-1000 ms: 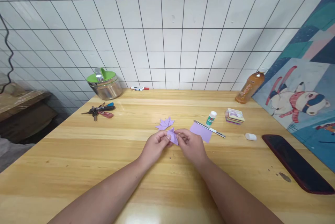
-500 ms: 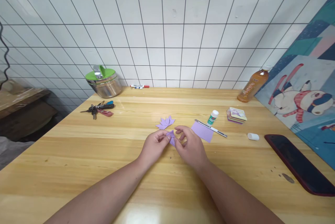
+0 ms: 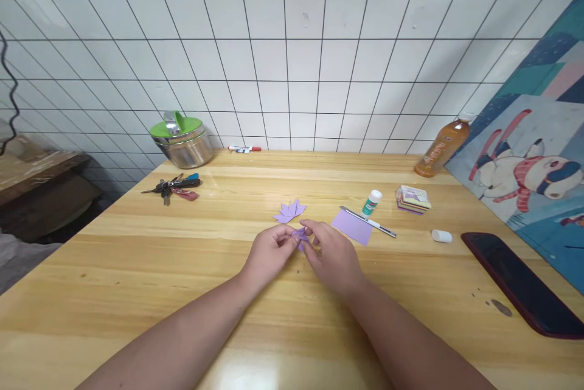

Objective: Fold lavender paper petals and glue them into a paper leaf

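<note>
Between my two hands is a small folded piece of purple paper (image 3: 300, 235), partly hidden by the fingers. My left hand (image 3: 271, 251) pinches its left side between thumb and fingers. At its right side, the thumb and forefinger of my right hand (image 3: 333, 254) close on the paper too. Just beyond the hands lies a purple folded-paper shape (image 3: 289, 212) with several pointed petals. To the right of my right hand, a flat purple paper sheet (image 3: 350, 227) rests on the table with a slim silver pen-like tool (image 3: 382, 229) across it.
A glue stick (image 3: 371, 202), a stack of small paper (image 3: 413, 199), a white cap (image 3: 441, 236) and a phone (image 3: 524, 283) lie to the right. Behind them leans a drink bottle (image 3: 442, 148). Keys (image 3: 176, 185), a green-lidded steel pot (image 3: 183, 143) and markers (image 3: 244, 149) are at the back left.
My right hand has moved slightly left, and its fingertips have closed onto the folded paper. My left hand keeps its pinch. The view has shifted very slightly.
</note>
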Demonstrator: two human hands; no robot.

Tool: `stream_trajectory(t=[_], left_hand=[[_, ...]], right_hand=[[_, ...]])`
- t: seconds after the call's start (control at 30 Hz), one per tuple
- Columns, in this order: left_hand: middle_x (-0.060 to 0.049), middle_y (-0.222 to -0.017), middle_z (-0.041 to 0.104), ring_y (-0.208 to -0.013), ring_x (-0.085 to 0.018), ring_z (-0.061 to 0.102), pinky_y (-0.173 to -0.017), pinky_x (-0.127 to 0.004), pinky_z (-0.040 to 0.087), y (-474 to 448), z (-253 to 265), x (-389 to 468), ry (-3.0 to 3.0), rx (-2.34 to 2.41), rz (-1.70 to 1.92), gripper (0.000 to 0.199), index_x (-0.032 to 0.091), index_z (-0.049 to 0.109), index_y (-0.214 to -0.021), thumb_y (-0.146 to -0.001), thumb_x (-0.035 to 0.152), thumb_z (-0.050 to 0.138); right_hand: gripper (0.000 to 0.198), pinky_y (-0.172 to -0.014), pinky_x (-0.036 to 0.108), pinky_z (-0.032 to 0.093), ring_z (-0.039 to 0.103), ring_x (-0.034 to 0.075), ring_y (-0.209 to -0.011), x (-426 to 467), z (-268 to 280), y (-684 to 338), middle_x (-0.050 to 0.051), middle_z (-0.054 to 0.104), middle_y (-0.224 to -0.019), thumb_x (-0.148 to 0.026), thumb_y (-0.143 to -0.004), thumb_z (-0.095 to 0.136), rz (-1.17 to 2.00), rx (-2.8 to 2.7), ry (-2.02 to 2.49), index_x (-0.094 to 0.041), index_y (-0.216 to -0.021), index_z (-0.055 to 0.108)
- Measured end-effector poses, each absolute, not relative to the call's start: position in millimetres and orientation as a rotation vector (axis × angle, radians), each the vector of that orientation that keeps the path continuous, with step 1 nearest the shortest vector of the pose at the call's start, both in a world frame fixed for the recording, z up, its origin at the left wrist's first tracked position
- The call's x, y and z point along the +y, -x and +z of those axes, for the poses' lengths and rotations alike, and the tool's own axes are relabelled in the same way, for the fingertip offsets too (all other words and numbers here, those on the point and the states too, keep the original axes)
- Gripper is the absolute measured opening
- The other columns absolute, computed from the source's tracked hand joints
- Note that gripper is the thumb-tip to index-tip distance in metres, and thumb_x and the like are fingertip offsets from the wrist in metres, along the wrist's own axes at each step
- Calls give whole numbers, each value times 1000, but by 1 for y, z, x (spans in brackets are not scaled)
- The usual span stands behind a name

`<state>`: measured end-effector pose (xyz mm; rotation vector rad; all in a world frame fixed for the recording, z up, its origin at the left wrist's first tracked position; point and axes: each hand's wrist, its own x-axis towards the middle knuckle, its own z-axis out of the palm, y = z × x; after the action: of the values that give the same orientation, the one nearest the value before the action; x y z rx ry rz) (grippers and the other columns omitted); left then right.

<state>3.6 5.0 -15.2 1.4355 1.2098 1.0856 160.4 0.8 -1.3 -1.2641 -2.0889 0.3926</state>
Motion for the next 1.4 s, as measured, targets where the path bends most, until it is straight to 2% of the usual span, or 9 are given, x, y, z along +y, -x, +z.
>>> stream_trajectory(t=[0.2, 0.4, 0.57, 0.67, 0.8, 0.97, 1.03, 1.2, 1.4], left_hand=[[-3, -73, 67, -67, -16, 62, -64, -25, 46, -5, -14, 5, -1415, 1197, 1058, 14, 16, 61, -75, -76, 30, 59], [-3, -75, 68, -70, -16, 62, -66, -25, 46, -5, -13, 3, -1483, 1226, 1004, 14, 16, 62, -77, -77, 29, 57], [-4, -79, 69, -73, -17, 63, -67, -25, 46, -4, -14, 5, -1450, 1216, 1028, 17, 16, 64, -83, -76, 30, 58], [-3, -73, 68, -66, -15, 61, -61, -24, 46, -4, -11, 7, -1331, 1187, 1053, 20, 16, 65, -84, -71, 31, 63], [-1, -62, 65, -54, -12, 56, -52, -22, 42, -4, -6, 8, -1169, 1117, 1030, 26, 15, 65, -82, -66, 35, 69], [0, -66, 64, -55, -10, 54, -53, -20, 41, 2, -6, 10, -1050, 1024, 1046, 27, 14, 64, -82, -67, 34, 71], [-1, -68, 63, -57, -10, 54, -54, -20, 40, 5, -8, 12, -1013, 994, 1041, 26, 14, 63, -83, -67, 33, 71], [-1, -72, 65, -62, -11, 56, -59, -22, 41, 8, -12, 14, -1010, 961, 1017, 26, 15, 63, -82, -67, 34, 71], [-2, -70, 64, -60, -11, 55, -57, -21, 38, 8, -13, 15, -1104, 991, 940, 29, 14, 63, -85, -69, 38, 69]], right_hand=[[42, -65, 26, 47, 60, 13, -67, 5, -3, -162, 0, 66, -90, -16, -76, 50, 580, -1864, 1344, -25, -117, 52], [16, -57, 21, 47, 60, 12, -65, 14, -7, -163, 0, 67, -76, -21, -74, 52, 887, -1679, 1322, -20, -85, 65], [14, -52, 21, 48, 59, 12, -61, 16, -9, -164, 0, 64, -68, -21, -74, 52, 1020, -1680, 1253, -19, -82, 64], [10, -51, 21, 49, 59, 12, -61, 16, -9, -164, -1, 61, -67, -21, -73, 53, 1059, -1697, 1220, -19, -80, 61], [9, -53, 22, 49, 58, 12, -62, 16, -5, -167, -2, 60, -67, -19, -74, 52, 1000, -1751, 1208, -19, -80, 58], [45, -68, 23, 50, 60, 12, -83, 11, -1, -174, 2, 64, -101, -5, -73, 44, 791, -2034, 991, -23, -113, 54], [51, -72, 25, 50, 60, 12, -86, 11, -1, -177, 2, 63, -106, -3, -74, 42, 701, -2104, 951, -25, -120, 50], [30, -81, 27, 47, 60, 13, -92, 14, -1, -179, 1, 66, -99, -6, -80, 45, 531, -2215, 888, -25, -94, 64], [24, -77, 26, 48, 61, 13, -87, 16, -2, -179, 2, 67, -93, -10, -81, 49, 493, -2196, 956, -23, -92, 65]])
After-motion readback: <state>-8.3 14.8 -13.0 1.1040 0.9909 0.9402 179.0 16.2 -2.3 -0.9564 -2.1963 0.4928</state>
